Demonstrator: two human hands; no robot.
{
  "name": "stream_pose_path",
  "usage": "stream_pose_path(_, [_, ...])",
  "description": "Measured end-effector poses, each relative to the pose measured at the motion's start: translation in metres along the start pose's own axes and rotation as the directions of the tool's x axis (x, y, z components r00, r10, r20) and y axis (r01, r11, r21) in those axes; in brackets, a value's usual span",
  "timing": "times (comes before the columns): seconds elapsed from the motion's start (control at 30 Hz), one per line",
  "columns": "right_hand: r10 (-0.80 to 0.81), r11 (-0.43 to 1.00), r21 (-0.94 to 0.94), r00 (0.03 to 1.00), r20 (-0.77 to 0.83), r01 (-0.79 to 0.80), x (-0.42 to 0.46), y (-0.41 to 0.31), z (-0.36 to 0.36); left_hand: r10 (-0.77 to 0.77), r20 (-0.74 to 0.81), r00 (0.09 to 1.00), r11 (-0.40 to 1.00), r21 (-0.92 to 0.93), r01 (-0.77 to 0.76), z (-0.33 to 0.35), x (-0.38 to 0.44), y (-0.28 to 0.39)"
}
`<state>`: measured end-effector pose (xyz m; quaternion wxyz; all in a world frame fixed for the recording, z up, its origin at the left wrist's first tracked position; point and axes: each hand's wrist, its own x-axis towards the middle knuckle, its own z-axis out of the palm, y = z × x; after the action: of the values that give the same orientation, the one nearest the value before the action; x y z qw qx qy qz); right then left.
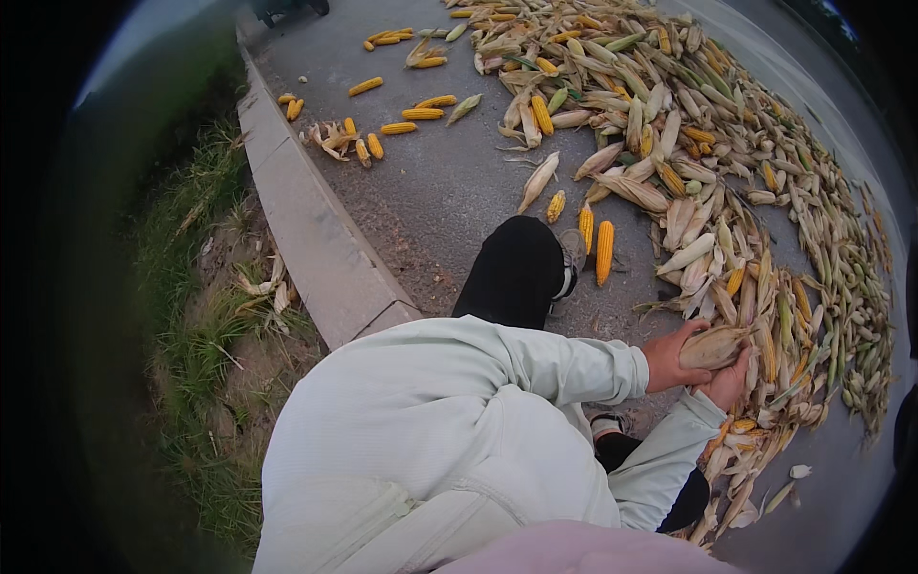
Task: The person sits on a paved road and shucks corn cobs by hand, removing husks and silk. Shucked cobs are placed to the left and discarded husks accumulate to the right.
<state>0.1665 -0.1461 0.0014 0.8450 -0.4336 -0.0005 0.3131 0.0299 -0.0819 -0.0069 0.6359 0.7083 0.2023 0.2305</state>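
Note:
An ear of corn in its dry husk is held between my two hands, above the edge of a long pile of corn. My left hand grips it from the near side, thumb below and fingers above. Around its lower right end is my right hand, partly hidden by the ear. Bare yellow cobs show among the husked ears in the pile. A husked-off yellow cob lies on the pavement beside my shoe, with smaller cobs near it.
More yellow cobs are scattered on the pavement farther ahead. A concrete kerb runs along the left, with grass and soil beyond it. Loose husks lie at the lower right. Part of a wheeled vehicle stands at the top.

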Motion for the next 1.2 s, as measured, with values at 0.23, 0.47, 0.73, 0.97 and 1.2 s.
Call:
stream_pose_path(0.23, [0.058, 0.980, 0.168, 0.956, 0.287, -0.110, -0.009, 0.031, 0.020, -0.253, -0.111, 0.961, 0.693, -0.714, 0.100, -0.002, 0.053, -0.075])
stream_pose_path(0.47, [0.501, 0.812, -0.478, 0.819, 0.278, -0.334, -0.101, 0.027, 0.011, -0.438, -0.208, 0.875, 0.609, -0.785, 0.119, -0.131, 0.077, -0.037])
stream_pose_path(0.73, [-0.028, 0.973, -0.220, 0.985, 0.167, 0.065, -0.026, 0.025, 0.019, 0.165, 0.207, 0.964, 0.713, -0.700, 0.028, -0.027, 0.030, -0.034])
stream_pose_path(0.97, [0.158, 0.987, -0.079, 0.947, 0.279, -0.141, -0.015, 0.035, 0.010, -0.065, 0.299, 0.952, 0.998, -0.004, 0.069, -0.033, 0.024, -0.031])
stream_pose_path(1.2, [0.177, 0.981, 0.005, 0.896, 0.408, -0.196, 0.010, 0.038, -0.019, 0.016, 0.374, 0.927, 0.997, 0.066, -0.043, -0.042, 0.032, -0.038])
